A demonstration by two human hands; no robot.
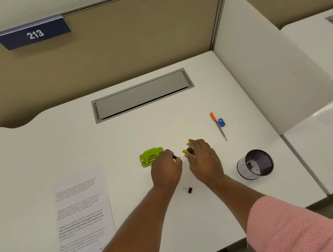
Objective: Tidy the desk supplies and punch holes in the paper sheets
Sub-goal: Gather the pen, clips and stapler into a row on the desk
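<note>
Landmark for all positions: green hole punch point(151, 156), sitting flat on the white bench point(34, 151) near mid-bench.

Left hand point(166, 173): just right of the punch, its knuckles overlapping the punch's right edge in this view; contact cannot be confirmed. Fingers curled together, thumb and forefinger pinching a small black binder clip point(175, 157). Clip is raised off the bench surface or just above it; cannot tell which.

Right hand point(204, 163): further right of the punch, apart from the left hand. Fingers closed around a small yellow stapler point(189, 151), of which only the yellow end and a metal part show past the fingers.

Second black binder clip point(188, 189): lies loose on the bench, nearer the person than the punch, between the two forearms, touching neither.

Paper sheets point(84, 217): printed, lying flat to the left of the punch and nearer the person, well apart from it. Number of sheets not discernible.

Mesh pen cup point(255, 164): to the right of the punch, beyond the right hand, tipped on its side with its mouth facing the camera; something pale inside, not identifiable.

Orange-capped pen point(218, 126) and blue sharpener point(221, 122): right of the punch and farther from the person, lying just beside each other.

Both sleeves pink knit, pushed up the forearms.
</note>
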